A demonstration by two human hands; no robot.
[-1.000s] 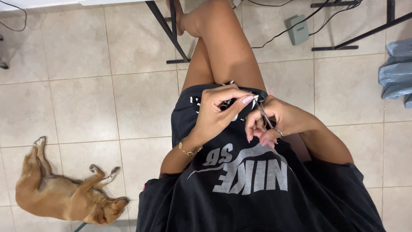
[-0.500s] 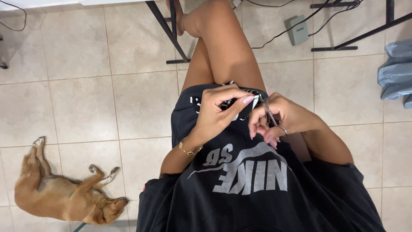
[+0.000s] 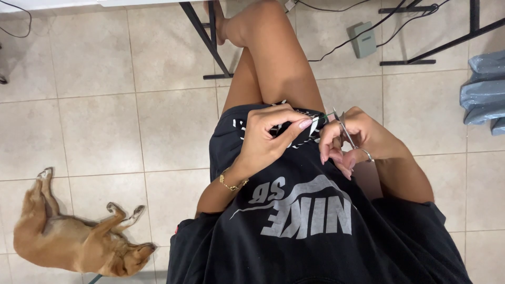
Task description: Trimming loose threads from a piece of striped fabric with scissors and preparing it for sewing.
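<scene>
I am seated, looking down at my lap in a black shirt and black shorts. My left hand, with a gold bracelet on its wrist, pinches the edge of a black cloth with white marks over my thigh. My right hand holds small metal scissors, blades pointing up and away from me, right beside the left fingertips. A thin green thread runs between the cloth and the scissor tips. The two hands almost touch.
A brown dog lies on the beige tile floor at the lower left. Black metal table legs stand ahead by my foot. A grey pedal box with cables lies at the upper right, and folded blue-grey fabric at the right edge.
My right hand has shifted slightly right and up with the scissors, lifting their tips to the cloth edge. The left hand has stayed put, as has the dog.
</scene>
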